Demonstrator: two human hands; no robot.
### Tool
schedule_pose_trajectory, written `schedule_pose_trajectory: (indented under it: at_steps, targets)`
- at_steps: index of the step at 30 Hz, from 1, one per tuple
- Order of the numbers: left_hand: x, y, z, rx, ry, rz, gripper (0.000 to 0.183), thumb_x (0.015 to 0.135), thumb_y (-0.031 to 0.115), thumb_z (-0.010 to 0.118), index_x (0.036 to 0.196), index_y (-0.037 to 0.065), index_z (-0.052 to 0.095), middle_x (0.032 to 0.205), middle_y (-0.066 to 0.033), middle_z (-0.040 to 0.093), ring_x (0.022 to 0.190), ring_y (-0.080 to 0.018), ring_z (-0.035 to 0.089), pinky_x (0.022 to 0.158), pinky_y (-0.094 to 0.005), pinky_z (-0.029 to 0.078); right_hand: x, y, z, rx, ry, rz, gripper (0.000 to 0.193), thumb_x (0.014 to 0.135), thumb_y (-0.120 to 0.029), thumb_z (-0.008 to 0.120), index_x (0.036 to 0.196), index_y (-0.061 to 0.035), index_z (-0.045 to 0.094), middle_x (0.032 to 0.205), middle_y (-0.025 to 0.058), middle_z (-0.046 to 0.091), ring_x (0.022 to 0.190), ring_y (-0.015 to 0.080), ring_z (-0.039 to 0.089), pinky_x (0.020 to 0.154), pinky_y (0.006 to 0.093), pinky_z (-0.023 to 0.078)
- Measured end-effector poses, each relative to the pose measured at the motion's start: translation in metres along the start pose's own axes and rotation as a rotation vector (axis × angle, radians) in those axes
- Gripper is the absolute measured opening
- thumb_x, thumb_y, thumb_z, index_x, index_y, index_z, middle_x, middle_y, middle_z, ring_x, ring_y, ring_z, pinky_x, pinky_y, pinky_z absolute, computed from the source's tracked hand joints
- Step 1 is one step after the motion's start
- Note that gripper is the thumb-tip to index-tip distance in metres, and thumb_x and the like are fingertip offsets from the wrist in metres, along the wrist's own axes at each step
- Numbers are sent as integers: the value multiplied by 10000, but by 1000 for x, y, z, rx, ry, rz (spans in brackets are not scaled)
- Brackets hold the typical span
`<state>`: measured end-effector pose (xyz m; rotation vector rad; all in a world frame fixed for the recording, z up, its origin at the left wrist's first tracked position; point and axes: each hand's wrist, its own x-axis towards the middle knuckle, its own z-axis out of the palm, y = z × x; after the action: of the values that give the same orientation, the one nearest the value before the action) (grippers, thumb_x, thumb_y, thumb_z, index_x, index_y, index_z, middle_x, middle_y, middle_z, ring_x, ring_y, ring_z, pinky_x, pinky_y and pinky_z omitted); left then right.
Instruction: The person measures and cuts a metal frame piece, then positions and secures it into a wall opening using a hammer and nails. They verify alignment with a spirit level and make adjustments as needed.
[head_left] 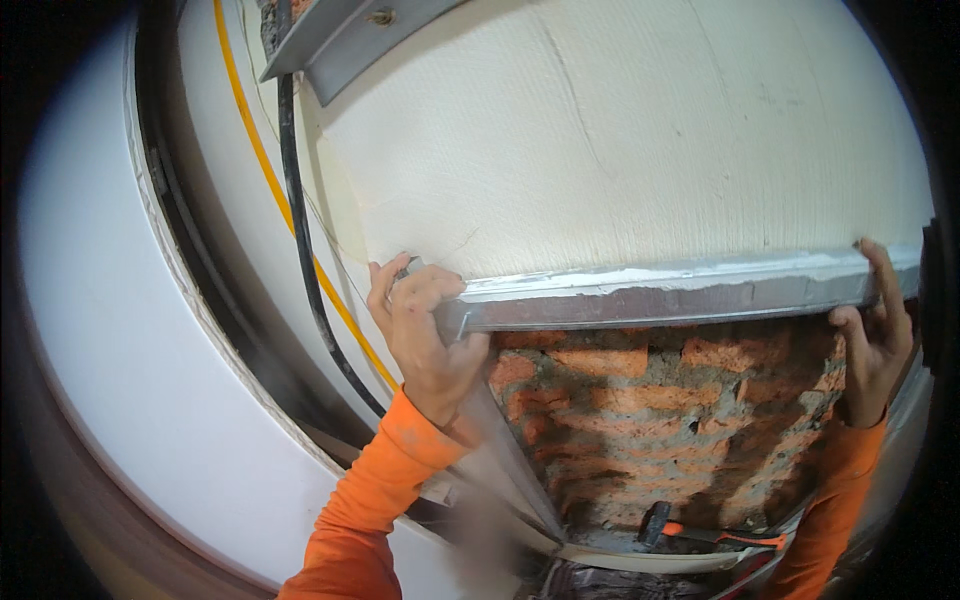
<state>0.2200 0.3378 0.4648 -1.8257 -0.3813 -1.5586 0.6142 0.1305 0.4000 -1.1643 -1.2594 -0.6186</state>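
A long metal profile (660, 305), smeared with white along its upper side, runs level under the pale wall panel (640, 140). My left hand (425, 335) is closed round its left end, with the thumb below and the fingers over the top. A thin shiny piece like a nail (463, 324) shows beside that thumb; whether the hand holds it I cannot tell. At the other end my right hand (878, 335) pinches the profile between a thumb underneath and fingers above. Both forearms wear orange sleeves.
Rough brickwork (650, 400) lies open below the profile. A hammer (700, 535) with an orange and black handle rests at its foot. On the left, a yellow cable (262, 150) and a black hose (300, 220) run downward. A metal angle (360, 50) juts at the top.
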Motion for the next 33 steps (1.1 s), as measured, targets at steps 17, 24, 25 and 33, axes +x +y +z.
schedule_pose_trajectory:
  at_steps: [17,24,25,33]
  targets:
    - [-24,0,-7,-102,130,-165,561,585,233,915,1089,200,670,1144,0,645,1261,-331,486,1168,-620,194,10,-40,8,95,79,20,568,821,-141,806,1321,14,586,1190,88,679,936,109,608,811,247,494]
    - [-25,6,-9,-7,158,-100,258,712,142,824,940,227,737,1039,75,675,1121,-223,575,1136,-565,246,12,-51,3,104,52,68,554,826,-135,812,1315,10,596,1155,86,676,944,125,617,831,255,497]
    - [-25,6,-10,-11,139,-112,242,730,114,803,933,225,734,1009,81,683,1088,-202,600,1132,-552,260,11,-52,3,128,43,104,550,826,-125,810,1314,12,596,1151,89,676,949,130,620,837,260,499]
    - [-22,15,-5,-100,203,-205,157,789,64,744,853,203,711,902,48,740,967,-203,703,1171,-538,249,17,-60,1,5,31,42,495,823,-72,794,1270,27,606,1072,61,674,915,112,593,819,245,483]
